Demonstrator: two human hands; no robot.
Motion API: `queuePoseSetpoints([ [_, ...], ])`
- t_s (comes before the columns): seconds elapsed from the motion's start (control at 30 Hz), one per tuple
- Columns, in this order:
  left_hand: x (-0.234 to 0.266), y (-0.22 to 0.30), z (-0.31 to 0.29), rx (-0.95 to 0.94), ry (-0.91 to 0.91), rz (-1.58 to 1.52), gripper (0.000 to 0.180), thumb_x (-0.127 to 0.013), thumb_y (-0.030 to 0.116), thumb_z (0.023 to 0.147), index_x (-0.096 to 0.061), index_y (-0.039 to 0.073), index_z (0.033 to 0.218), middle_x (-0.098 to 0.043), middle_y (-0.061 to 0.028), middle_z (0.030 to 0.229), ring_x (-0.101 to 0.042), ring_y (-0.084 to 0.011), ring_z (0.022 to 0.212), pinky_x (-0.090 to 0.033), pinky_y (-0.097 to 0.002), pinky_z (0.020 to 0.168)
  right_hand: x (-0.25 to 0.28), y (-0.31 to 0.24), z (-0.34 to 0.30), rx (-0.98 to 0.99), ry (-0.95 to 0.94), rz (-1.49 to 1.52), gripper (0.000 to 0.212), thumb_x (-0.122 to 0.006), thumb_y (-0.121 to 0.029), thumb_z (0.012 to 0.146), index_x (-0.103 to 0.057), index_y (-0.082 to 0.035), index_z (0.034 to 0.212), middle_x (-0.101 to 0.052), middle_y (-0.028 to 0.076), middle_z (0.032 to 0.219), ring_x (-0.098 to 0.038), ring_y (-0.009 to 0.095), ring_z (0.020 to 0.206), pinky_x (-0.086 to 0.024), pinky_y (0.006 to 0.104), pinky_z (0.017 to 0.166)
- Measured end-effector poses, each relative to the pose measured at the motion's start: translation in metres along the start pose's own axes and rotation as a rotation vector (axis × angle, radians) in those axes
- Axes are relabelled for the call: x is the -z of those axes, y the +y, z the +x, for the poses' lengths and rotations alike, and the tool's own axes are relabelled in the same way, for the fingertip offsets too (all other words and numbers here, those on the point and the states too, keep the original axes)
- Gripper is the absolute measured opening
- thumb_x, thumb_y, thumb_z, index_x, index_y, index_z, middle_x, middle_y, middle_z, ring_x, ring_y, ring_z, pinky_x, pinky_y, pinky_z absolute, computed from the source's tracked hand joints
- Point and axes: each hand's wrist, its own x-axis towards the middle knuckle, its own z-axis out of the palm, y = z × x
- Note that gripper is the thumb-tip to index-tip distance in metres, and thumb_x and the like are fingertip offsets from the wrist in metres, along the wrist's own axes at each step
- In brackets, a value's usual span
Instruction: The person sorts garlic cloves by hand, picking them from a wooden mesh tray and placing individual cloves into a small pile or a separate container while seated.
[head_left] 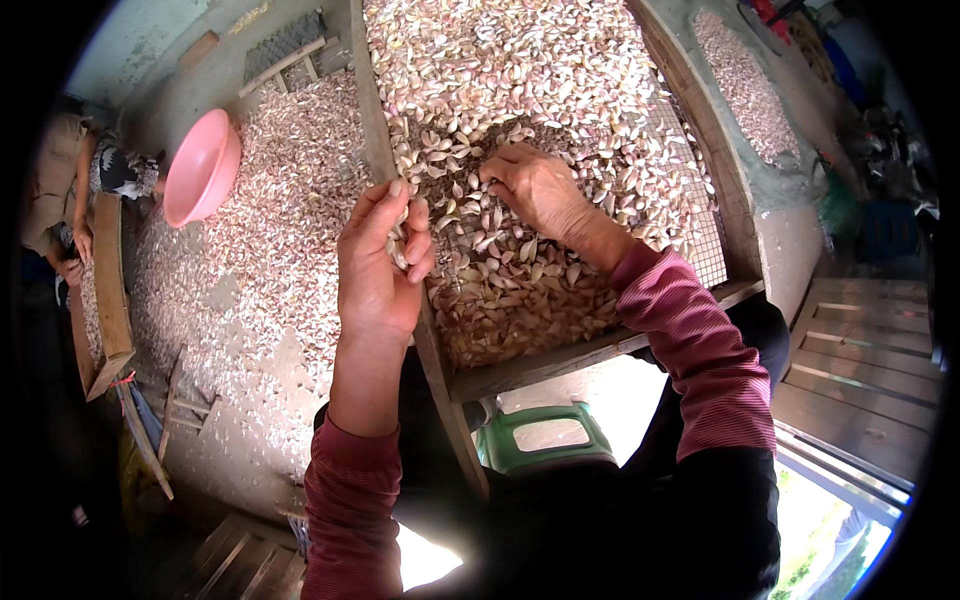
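Observation:
A wooden-framed tray [555, 368] with a wire mesh bottom [709, 240] stands in front of me, spread with loose garlic cloves [510, 65]. Over its left side rail I hold up my left hand [380, 255], palm turned inward. Its fingers curl around a few pale garlic cloves [399, 248]. My right hand [540, 190] reaches down into the middle of the tray, fingers bent and pressed together among the cloves. What its fingertips pinch is hidden. Around it the layer is thinner, with darker small bits showing between the cloves.
Left of the tray, many cloves [290, 170] cover the floor, with a pink basin [203, 168] among them. At far left another person's hands [78, 255] work at a second wooden tray [115, 290]. A green plastic stool [545, 437] stands beneath my tray; slatted wood [860, 350] lies right.

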Motion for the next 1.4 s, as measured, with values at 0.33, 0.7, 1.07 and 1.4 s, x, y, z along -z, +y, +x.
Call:
queuePoseSetpoints([
  [0.33, 0.005, -0.009, -0.01, 0.043, 0.036, 0.095, 0.012, -0.063, 0.017, 0.093, -0.056, 0.01, 0.101, -0.053, -0.0028, 0.076, -0.041, -0.0081, 0.052, -0.03, -0.0213, 0.043, 0.01, -0.027, -0.024, -0.409, 0.059, 0.785, 0.013, -0.065, -0.005, 0.091, -0.07, -0.007, 0.103, -0.07, 0.005, 0.106, -0.066, 0.016, 0.094, -0.054, 0.0284, 0.085],
  [0.7, 0.003, -0.012, -0.011, 0.036, 0.043, 0.105, 0.011, -0.061, 0.017, 0.095, -0.057, 0.01, 0.102, -0.053, -0.0029, 0.077, -0.042, -0.0082, 0.052, -0.03, -0.0213, 0.043, 0.023, -0.071, -0.028, -0.037, -0.141, 0.248, 0.045, -0.067, -0.016, 0.082, -0.052, -0.002, 0.122, -0.053, 0.014, 0.12, -0.043, 0.034, 0.122, -0.036, 0.0459, 0.103],
  [1.07, 0.004, -0.003, -0.012, -0.024, 0.066, -0.019, 0.01, -0.063, 0.015, 0.093, -0.059, 0.009, 0.099, -0.058, -0.0034, 0.074, -0.044, -0.0075, 0.049, -0.03, -0.0213, 0.04, -0.005, -0.072, -0.013, 0.212, -0.123, 0.228, 0.034, -0.06, -0.002, 0.075, -0.064, 0.005, 0.109, -0.055, 0.019, 0.126, -0.045, 0.036, 0.128, -0.035, 0.0456, 0.11],
  [1.4, 0.001, 0.005, -0.009, -0.066, 0.089, -0.031, 0.007, -0.06, 0.016, 0.095, -0.057, 0.011, 0.099, -0.054, -0.0017, 0.076, -0.041, -0.0082, 0.052, -0.032, -0.0223, 0.044, -0.05, -0.01, 0.062, -0.119, -0.026, -0.167, 0.051, -0.057, -0.024, 0.094, -0.046, 0.0, 0.138, -0.04, 0.019, 0.147, -0.03, 0.035, 0.141, -0.022, 0.0458, 0.118],
])
